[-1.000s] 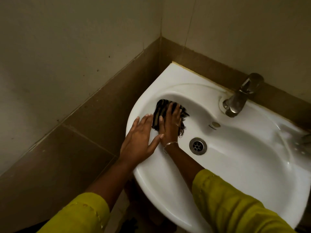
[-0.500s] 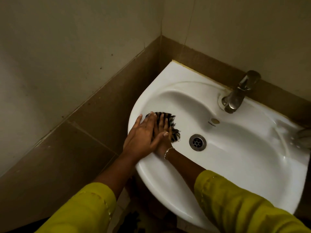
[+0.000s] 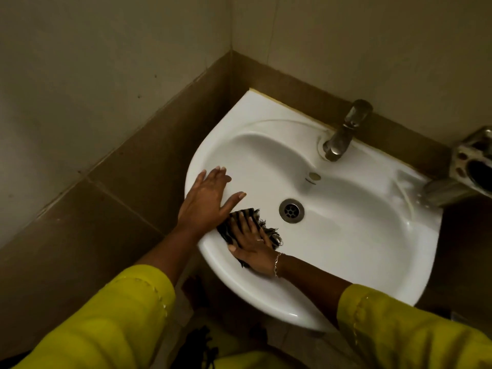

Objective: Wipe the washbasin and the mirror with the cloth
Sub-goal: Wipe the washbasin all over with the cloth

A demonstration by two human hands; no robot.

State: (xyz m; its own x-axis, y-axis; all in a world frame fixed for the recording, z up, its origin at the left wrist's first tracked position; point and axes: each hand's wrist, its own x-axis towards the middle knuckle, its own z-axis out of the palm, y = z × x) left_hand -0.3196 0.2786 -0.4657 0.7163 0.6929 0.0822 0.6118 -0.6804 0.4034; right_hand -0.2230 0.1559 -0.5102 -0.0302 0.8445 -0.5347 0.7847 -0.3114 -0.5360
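- The person is standing over a white washbasin (image 3: 346,262) fixed into the corner of a tiled room, both arms in yellow sleeves (image 3: 399,328) reaching down to it.
- The right hand (image 3: 253,249) is lying flat inside the bowl against its near-left wall, pressing a dark striped cloth (image 3: 271,234) onto the porcelain.
- Its fingers (image 3: 243,222) are stretched out and slightly spread over the cloth rather than curled around it; the cloth is pinned under the palm, with frayed edges sticking out on the drain side and a bit showing under the heel of the hand.
- A thin bracelet (image 3: 277,265) is sitting on that wrist, and a ring is showing on one finger.
- The left hand (image 3: 207,201) is resting open on the basin's left rim, fingers extended and holding nothing; its thumb is pointing into the bowl, just above the cloth.
- The drain (image 3: 291,210) is lying just to the right of the cloth, apart from it.
- A metal tap (image 3: 343,134) is standing on the back ledge, its spout hanging over the bowl.
- A worn metal fitting (image 3: 468,166) is poking in at the right edge, beside the basin's far right corner.
- The mirror is not appearing in this view.
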